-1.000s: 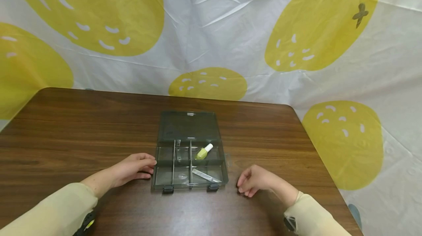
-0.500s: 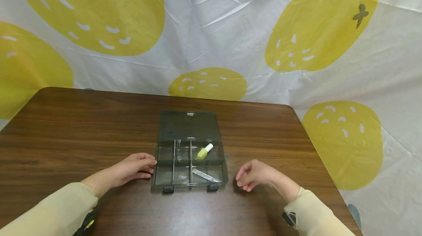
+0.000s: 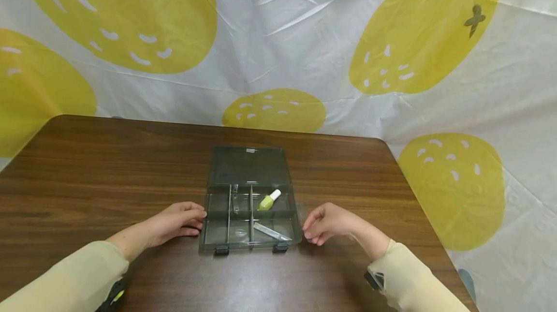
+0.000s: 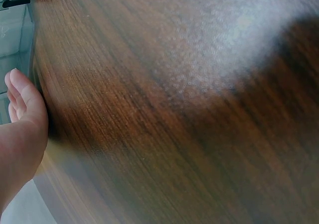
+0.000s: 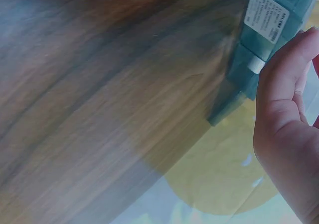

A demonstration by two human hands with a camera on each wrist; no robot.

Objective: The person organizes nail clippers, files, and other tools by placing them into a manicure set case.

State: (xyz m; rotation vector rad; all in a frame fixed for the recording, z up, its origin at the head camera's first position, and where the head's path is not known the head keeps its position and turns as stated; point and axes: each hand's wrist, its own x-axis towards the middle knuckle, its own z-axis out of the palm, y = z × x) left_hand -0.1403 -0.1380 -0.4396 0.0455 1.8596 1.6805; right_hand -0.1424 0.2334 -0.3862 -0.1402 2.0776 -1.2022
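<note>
A translucent dark grey compartment box (image 3: 228, 249) stands on the table, its lid (image 3: 249, 167) laid back. A green nail polish bottle (image 3: 266, 202) with a white cap leans in its right rear compartment. In front of that lies a slim clear-and-silver piece (image 3: 271, 232). A nail clipper (image 3: 235, 199) is in the middle rear compartment, and a small clear object (image 3: 241, 232) sits in the middle front one. My left hand (image 3: 176, 222) rests at the box's left wall with relaxed fingers. Beside the right wall is my right hand (image 3: 328, 224), loosely curled; nothing shows in it.
Two latches (image 3: 221, 250) hang on the box's front. A white printed label (image 5: 266, 16) is on its right side in the right wrist view. The wooden table (image 3: 109, 167) ends at a hanging sheet (image 3: 278, 51) with yellow fruit prints.
My right hand has moved left and slightly away from me, closer to the box's right wall. The left hand and the box have stayed in place.
</note>
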